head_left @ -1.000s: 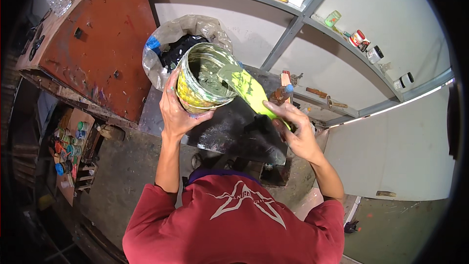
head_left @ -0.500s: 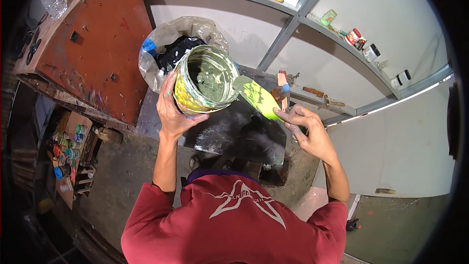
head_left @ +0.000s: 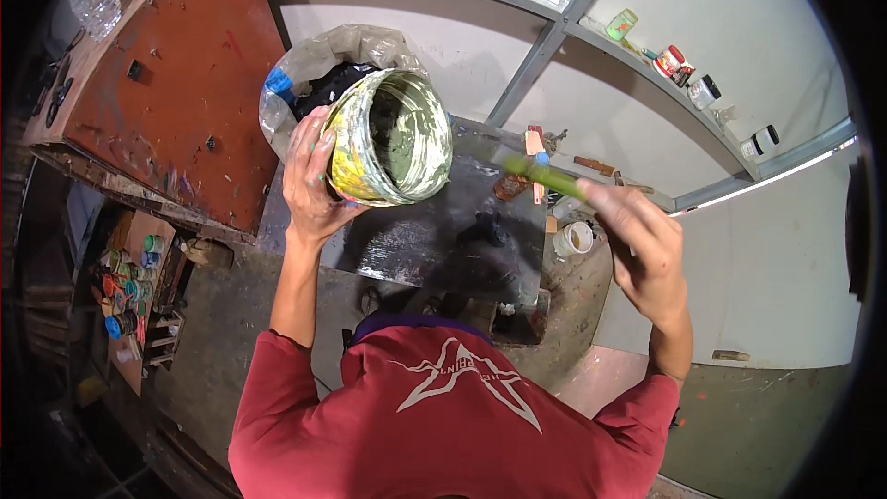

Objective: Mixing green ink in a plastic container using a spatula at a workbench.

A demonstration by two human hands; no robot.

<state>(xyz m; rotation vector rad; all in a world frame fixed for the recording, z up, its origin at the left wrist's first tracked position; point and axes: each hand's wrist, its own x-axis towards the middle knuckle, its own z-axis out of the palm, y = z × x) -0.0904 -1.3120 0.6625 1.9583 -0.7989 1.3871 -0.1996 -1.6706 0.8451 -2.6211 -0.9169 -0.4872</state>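
My left hand [head_left: 309, 171] is closed round the left side of a paint-smeared bucket [head_left: 351, 152], which I hold tilted with its mouth toward the right. Grey-green paint coats its inner wall, and yellow and white smears cover the outside. In my right hand [head_left: 642, 236] is a green spatula [head_left: 556, 181], held to the right of the bucket and apart from it. Its blade looks blurred and is turned nearly edge-on. Below both hands lies a dark, paint-stained tabletop [head_left: 416, 245].
Behind the bucket stands a clear plastic bag [head_left: 365, 42] with black stuff inside. A brown bottle [head_left: 510, 187] and a white tub [head_left: 574, 238] stand at the table's right. A red-brown cabinet [head_left: 176, 83] rises at left; jars [head_left: 669, 61] line the wall ledge.
The spatula has moved away from the bucket's rim to the right, and its blade has turned from broadside to nearly edge-on. The bucket has tipped further toward the right.
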